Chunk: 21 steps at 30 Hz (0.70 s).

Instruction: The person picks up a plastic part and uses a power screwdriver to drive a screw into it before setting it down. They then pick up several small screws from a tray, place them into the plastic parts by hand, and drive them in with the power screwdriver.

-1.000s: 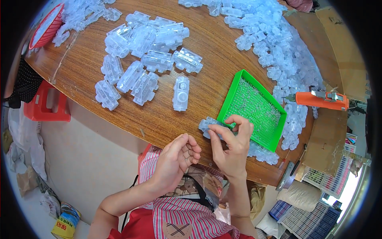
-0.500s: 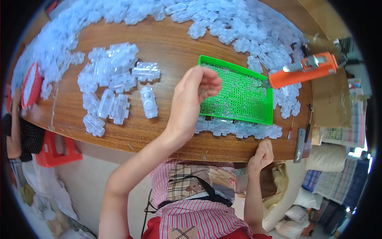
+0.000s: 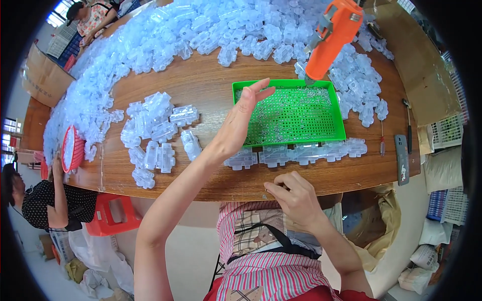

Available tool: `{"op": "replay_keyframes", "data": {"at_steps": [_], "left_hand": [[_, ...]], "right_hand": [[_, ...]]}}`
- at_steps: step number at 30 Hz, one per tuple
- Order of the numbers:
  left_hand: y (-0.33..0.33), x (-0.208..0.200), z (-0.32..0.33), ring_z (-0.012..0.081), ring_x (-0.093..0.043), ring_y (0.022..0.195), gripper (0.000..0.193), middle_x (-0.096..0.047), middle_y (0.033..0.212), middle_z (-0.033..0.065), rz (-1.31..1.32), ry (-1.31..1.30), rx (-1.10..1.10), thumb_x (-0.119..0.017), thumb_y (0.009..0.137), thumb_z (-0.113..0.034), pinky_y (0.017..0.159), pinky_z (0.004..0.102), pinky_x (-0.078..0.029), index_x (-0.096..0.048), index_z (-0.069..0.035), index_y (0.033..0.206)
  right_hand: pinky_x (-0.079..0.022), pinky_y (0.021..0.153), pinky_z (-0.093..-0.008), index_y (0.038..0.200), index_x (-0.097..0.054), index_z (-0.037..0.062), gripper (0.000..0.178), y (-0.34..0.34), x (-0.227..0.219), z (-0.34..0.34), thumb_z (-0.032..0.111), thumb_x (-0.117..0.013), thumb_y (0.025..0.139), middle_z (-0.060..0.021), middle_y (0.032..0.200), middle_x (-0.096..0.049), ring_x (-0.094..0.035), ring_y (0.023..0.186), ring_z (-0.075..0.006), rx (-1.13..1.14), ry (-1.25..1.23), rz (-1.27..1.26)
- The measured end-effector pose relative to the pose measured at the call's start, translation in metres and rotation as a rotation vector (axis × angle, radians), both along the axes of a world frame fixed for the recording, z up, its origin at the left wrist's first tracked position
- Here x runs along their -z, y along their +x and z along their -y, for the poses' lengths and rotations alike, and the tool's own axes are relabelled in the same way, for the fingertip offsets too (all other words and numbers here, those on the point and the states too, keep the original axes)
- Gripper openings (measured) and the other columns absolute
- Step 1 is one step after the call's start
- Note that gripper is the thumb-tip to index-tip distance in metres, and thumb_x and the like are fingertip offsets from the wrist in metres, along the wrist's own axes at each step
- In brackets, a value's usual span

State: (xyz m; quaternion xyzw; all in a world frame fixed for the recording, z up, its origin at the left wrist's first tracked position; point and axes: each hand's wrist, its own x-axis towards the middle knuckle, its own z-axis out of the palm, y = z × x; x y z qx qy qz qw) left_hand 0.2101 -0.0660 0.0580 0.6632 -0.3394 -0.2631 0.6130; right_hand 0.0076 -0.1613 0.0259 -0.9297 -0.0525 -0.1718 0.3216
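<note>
My left hand (image 3: pixel 237 120) is raised at the left edge of a green perforated tray (image 3: pixel 240 93), its fingers stretched out and nothing visible in them. Many small metal screws (image 3: pixel 275 131) lie scattered in that tray. Closer to me, at the table's front edge, my right hand (image 3: pixel 296 198) has its fingers pinched together; whatever sits between the fingertips is too small to name. An orange power screwdriver (image 3: pixel 329 42) hangs tilted over the tray's far rim. Between the tray and my right hand, clear plastic housings (image 3: pixel 273 156) form a row along the tray's near side.
Clear plastic parts (image 3: pixel 165 37) are heaped along the table's far side, with a smaller pile (image 3: pixel 150 118) left of my arm. A phone (image 3: pixel 401 159) and a thin screwdriver (image 3: pixel 382 140) lie at right. Two people sit at left, one beside a red basket (image 3: pixel 74 149).
The whole view has shifted. My right hand has moved left along the table's front edge, my left hand's fingers have straightened, and the orange screwdriver has swung more upright.
</note>
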Motion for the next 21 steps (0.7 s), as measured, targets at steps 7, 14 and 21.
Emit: {"op": "replay_keyframes", "data": {"at_steps": [7,14,21], "left_hand": [[0.003,-0.013,-0.004,0.0268,-0.013,0.142,0.089,-0.028,0.150,0.0132,0.012,0.002,0.082,-0.005,0.087,-0.073,0.114,0.0443,-0.002,-0.018,-0.010,0.148],[-0.056,-0.082,-0.027,0.0254,-0.041,0.129,0.063,-0.045,0.137,0.0200,-0.166,-0.103,-0.119,-0.027,0.101,-0.044,0.112,0.0382,-0.024,-0.038,0.008,0.135],[-0.051,-0.174,-0.348,0.0252,-0.052,0.119,0.049,-0.053,0.128,0.0162,-0.040,-0.784,0.041,-0.028,0.101,-0.030,0.105,0.0349,-0.036,-0.046,0.006,0.129]], "right_hand": [[-0.047,0.067,-0.0289,0.087,-0.059,0.0033,0.018,0.004,-0.003,0.002,0.014,-0.055,0.073,-0.0050,0.084,-0.051,-0.053,0.081,-0.0193,-0.243,-0.328,0.044],[-0.046,0.058,-0.0261,0.075,-0.053,0.0050,0.009,0.015,0.001,0.004,0.013,-0.055,0.071,-0.0049,0.079,-0.047,-0.053,0.077,-0.0171,-0.344,-0.527,0.143],[-0.050,0.067,-0.0394,0.086,-0.056,0.0053,0.012,0.073,-0.048,0.040,0.011,-0.063,0.079,-0.0088,0.087,-0.058,-0.060,0.077,-0.0281,0.119,-0.136,0.265]]}}
